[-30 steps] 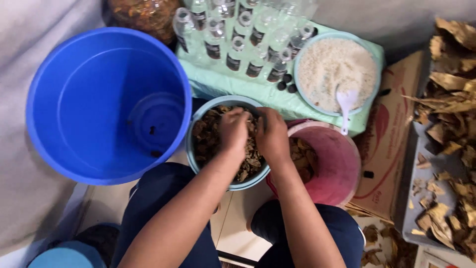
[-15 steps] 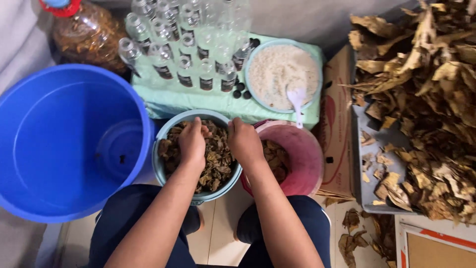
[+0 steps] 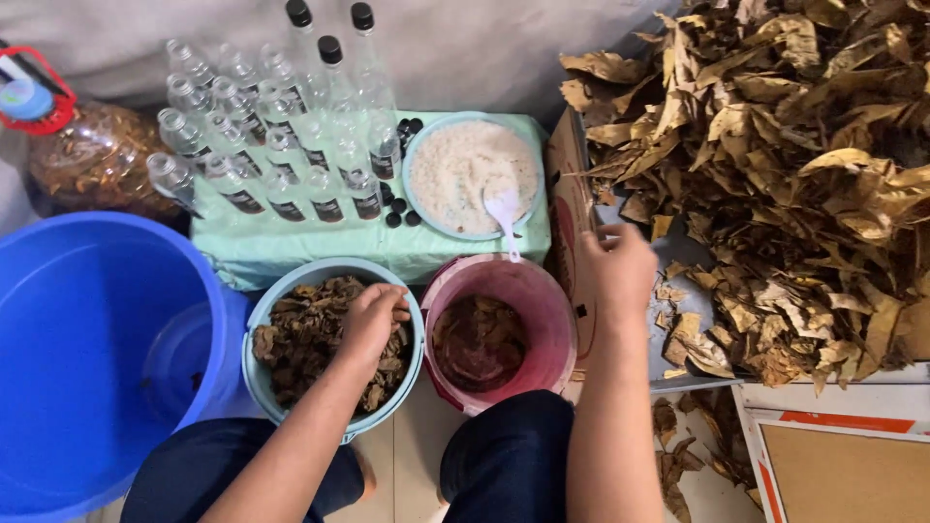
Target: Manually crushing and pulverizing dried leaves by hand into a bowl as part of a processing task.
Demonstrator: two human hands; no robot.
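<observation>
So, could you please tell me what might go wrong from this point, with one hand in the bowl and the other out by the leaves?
The right hand reaches toward the heap of dry brown leaves beside the round pink plastic bowl; a forearm could tip it. The white plastic spoon overhangs the pale bowl of white grains and might get knocked. The left hand could scatter crumbs from the light blue bowl.

The pale tiled floor (image 3: 418,455) carried a big blue tub (image 3: 87,349), a light-blue bowl of leaf pieces (image 3: 334,344), a pink bucket (image 3: 499,329), and a green-covered low stand (image 3: 291,247) bearing clear bottles (image 3: 271,145) and a plate of white grains (image 3: 470,174).
</observation>
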